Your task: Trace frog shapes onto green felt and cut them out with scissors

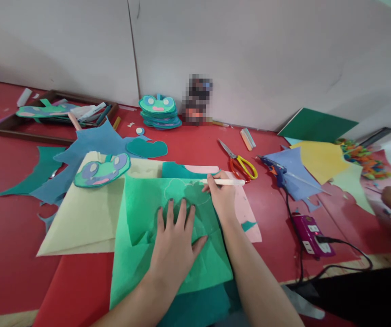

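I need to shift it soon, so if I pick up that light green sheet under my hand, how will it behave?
Probably floppy: the light green sheet shows creases and folds. Likely light, since the left hand pins it flat while the right hand draws with a pen.

Our left hand (175, 240) pressed flat, palm down, fingers (182, 213) spread and pointing away from us, our right hand (221, 193) just beyond it, curled in a writing grip, both forearms reaching forward, bare.
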### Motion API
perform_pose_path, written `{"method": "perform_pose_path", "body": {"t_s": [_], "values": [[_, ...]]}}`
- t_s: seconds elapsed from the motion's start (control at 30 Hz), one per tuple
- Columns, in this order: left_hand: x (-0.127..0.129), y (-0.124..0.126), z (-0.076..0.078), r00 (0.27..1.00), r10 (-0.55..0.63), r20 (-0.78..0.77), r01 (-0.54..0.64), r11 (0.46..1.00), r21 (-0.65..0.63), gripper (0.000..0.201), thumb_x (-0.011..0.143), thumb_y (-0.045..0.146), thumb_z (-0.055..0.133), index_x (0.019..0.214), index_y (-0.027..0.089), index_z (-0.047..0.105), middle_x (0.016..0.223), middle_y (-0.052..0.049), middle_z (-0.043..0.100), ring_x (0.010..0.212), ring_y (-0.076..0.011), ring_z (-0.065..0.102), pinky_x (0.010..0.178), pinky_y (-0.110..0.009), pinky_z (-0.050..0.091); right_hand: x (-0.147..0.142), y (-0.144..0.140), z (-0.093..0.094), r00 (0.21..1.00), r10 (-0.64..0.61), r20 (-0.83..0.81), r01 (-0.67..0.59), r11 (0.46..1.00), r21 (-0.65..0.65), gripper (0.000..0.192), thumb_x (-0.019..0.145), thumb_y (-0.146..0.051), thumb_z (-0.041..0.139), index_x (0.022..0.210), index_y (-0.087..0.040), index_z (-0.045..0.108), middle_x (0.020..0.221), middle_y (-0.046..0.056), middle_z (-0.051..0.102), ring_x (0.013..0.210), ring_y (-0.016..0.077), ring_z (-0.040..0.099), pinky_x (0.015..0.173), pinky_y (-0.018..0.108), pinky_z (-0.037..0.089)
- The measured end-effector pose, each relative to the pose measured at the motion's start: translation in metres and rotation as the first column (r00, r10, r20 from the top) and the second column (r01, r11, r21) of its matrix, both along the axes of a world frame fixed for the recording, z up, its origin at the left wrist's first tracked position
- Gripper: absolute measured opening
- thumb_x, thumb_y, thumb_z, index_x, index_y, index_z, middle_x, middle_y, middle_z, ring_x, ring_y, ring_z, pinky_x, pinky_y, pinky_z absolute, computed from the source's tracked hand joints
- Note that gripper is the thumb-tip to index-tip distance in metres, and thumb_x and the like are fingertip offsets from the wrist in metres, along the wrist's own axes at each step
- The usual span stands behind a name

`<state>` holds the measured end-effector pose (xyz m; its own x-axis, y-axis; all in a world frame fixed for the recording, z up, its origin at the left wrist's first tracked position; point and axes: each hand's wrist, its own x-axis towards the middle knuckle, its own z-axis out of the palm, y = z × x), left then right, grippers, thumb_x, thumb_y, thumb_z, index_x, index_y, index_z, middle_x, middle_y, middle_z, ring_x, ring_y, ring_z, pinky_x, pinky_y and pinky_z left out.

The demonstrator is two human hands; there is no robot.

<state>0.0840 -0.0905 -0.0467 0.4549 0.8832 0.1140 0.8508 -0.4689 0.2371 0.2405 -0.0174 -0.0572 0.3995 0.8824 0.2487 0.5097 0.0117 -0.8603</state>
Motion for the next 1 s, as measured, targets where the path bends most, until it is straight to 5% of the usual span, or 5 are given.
{"method": "perform_pose_path", "body": {"t_s": [0.13,0.37,0.6,1.0], "values": [[0.0006,-0.0004,-0.0015,1.000,-0.001,0.006,0.001,1.000,0.001,0.058,0.087,0.051,0.034,0.133,0.018,0.044,0.140,-0.011,0.042,0.129,-0.0389,0.030,0.101,-0.060,0.026,-0.0013,-0.0009,0.0008,1.000,-0.018,-0.002,0.018,1.000,0.003,0.022,0.083,-0.032,0.052,0.066,-0.023,0.042,0.045,-0.006,0.054,0.044,0.0147,0.056,0.053,0.026,0.044],[0.0005,-0.0003,-0.0015,1.000,-0.002,0.014,0.002,1.000,-0.006,0.058,0.087,0.051,0.033,0.133,0.018,0.044,0.141,-0.010,0.041,0.129,-0.0389,0.030,0.102,-0.060,0.026,0.0016,0.0011,0.0072,0.951,0.008,-0.310,0.026,0.994,0.105,0.018,0.086,-0.039,0.045,0.082,-0.022,0.050,0.056,-0.004,0.058,0.051,0.0140,0.059,0.054,0.026,0.050],[0.0011,-0.0004,-0.0028,0.999,0.003,0.032,-0.002,1.000,-0.014,0.058,0.087,0.051,0.034,0.133,0.017,0.044,0.141,-0.011,0.041,0.130,-0.0397,0.029,0.102,-0.060,0.025,-0.0015,0.0023,0.0062,0.982,0.033,-0.186,-0.018,0.997,0.080,0.021,0.083,-0.037,0.051,0.069,-0.022,0.046,0.043,-0.010,0.041,0.039,0.0104,0.046,0.049,0.024,0.050],[0.0008,0.0005,-0.0005,1.000,-0.001,0.022,0.002,1.000,-0.021,0.059,0.087,0.051,0.032,0.133,0.017,0.044,0.141,-0.011,0.041,0.129,-0.0394,0.030,0.102,-0.060,0.025,0.0024,0.0038,0.0017,0.999,0.048,-0.004,-0.048,0.999,-0.010,0.022,0.082,-0.032,0.050,0.064,-0.024,0.040,0.043,-0.007,0.048,0.045,0.0146,0.052,0.055,0.027,0.045]]}}
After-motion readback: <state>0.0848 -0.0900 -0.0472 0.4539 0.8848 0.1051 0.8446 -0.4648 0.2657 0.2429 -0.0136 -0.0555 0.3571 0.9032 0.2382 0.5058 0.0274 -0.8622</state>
